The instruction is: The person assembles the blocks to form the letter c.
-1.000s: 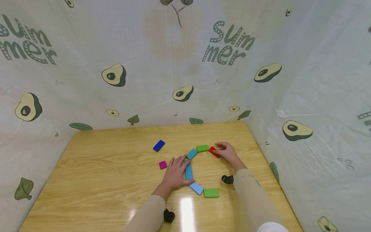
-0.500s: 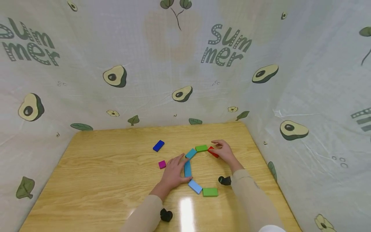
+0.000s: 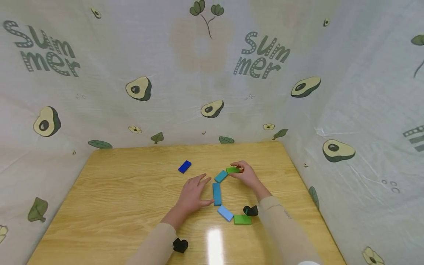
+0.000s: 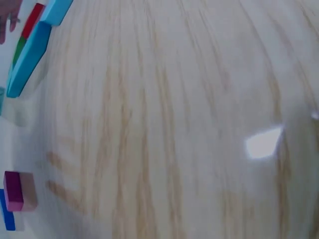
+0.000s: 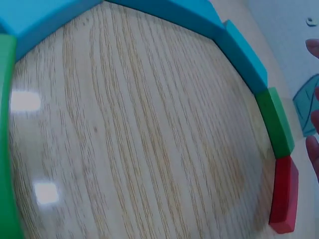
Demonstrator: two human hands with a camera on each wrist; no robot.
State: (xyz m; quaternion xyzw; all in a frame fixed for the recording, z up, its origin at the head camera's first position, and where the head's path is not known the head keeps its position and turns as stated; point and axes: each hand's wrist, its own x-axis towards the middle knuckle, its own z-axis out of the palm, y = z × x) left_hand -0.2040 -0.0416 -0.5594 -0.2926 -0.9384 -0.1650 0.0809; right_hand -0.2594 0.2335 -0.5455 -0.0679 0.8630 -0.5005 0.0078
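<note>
My left hand [image 3: 191,193] is spread over the table, its thumb tip right at the lower end of a long blue block [image 3: 216,194]. In the head view it covers the magenta block [image 4: 13,191], which the left wrist view shows. Over the far end of the curved row, my right hand [image 3: 246,176] has thumb and fingers about the green block [image 3: 232,170]. It hides most of the red block [image 5: 285,194], which adjoins the green one in the right wrist view. There, the right fingers [image 5: 313,117] appear apart from the blocks, loosely extended.
A teal-blue block [image 3: 221,176], a light blue block [image 3: 225,213] and a nearer green block [image 3: 242,219] continue the arc on the wooden table [image 3: 132,206]. A dark blue block [image 3: 184,166] lies separately, farther back. Patterned cloth [image 3: 179,73] encloses the far and right sides.
My left hand has drawn left from the long blue block, now covering the magenta block in the head view. My right hand has shifted left from the red block to the green one.
</note>
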